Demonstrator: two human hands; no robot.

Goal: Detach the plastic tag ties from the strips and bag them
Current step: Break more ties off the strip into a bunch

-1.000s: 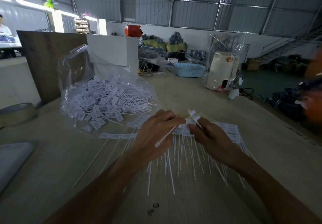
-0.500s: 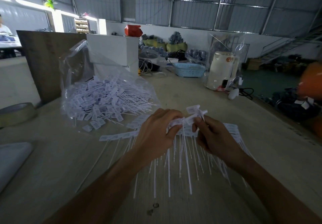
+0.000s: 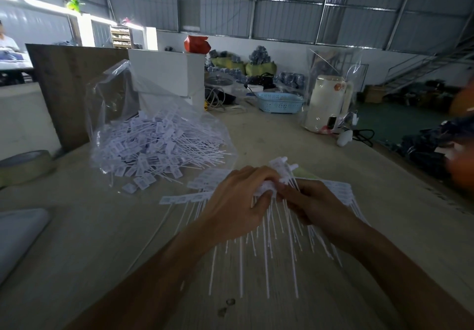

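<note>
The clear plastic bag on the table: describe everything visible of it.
The clear plastic bag is thin, glossy and crumpled, lying on the wooden table left of both hands, its mouth open toward them. Its upper film stands up, loose and creased. Inside is a heap of detached white tag ties, some spilling out past the mouth onto the table. Neither hand touches it.

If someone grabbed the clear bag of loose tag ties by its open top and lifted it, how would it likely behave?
The clear bag looks like thin film, crumpled and slumped, so it would probably sag floppily. Its mouth gapes toward the hands, and loose tag ties already poke out, so some would likely spill. The small plastic pieces suggest it is fairly light.
</note>
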